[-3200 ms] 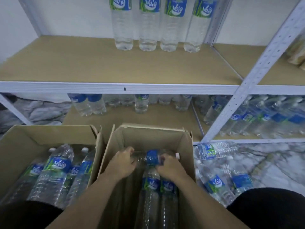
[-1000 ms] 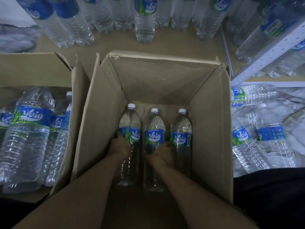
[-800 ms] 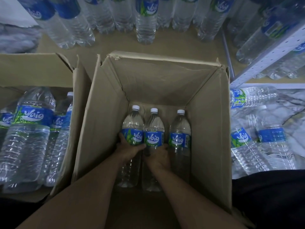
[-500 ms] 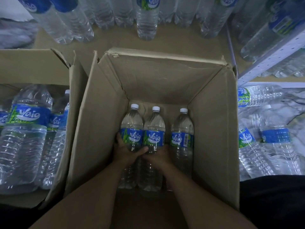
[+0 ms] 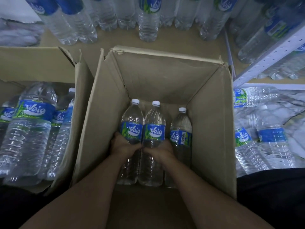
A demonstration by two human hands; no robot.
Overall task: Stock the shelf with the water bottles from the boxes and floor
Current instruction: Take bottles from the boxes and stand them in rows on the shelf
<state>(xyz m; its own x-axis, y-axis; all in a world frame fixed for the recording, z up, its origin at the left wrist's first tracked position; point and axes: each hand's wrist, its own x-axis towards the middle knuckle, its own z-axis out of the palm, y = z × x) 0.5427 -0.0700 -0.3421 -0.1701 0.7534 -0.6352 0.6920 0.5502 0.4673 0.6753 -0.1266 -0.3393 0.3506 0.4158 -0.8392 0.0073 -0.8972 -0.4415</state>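
On the left stands an open brown cardboard box [image 5: 38,63] with several clear plastic water bottles with blue and green labels [image 5: 31,129] lying inside. In the middle is a second open cardboard box [image 5: 102,113], deeper, and three bottles lie side by side on its bottom, the white caps pointing to the shelf. The left hand [image 5: 123,144] is closed around the left bottle [image 5: 132,128] just under its label, and the right hand [image 5: 160,148] grasps the middle bottle [image 5: 154,129] in the same way; the thumbs almost touch. The third bottle [image 5: 180,133] lies free beside them. On the right, more bottles [image 5: 270,142] lie on the marble floor [image 5: 293,103]. At the top, upright bottles [image 5: 148,22] stand on the tan shelf board [image 5: 181,42].
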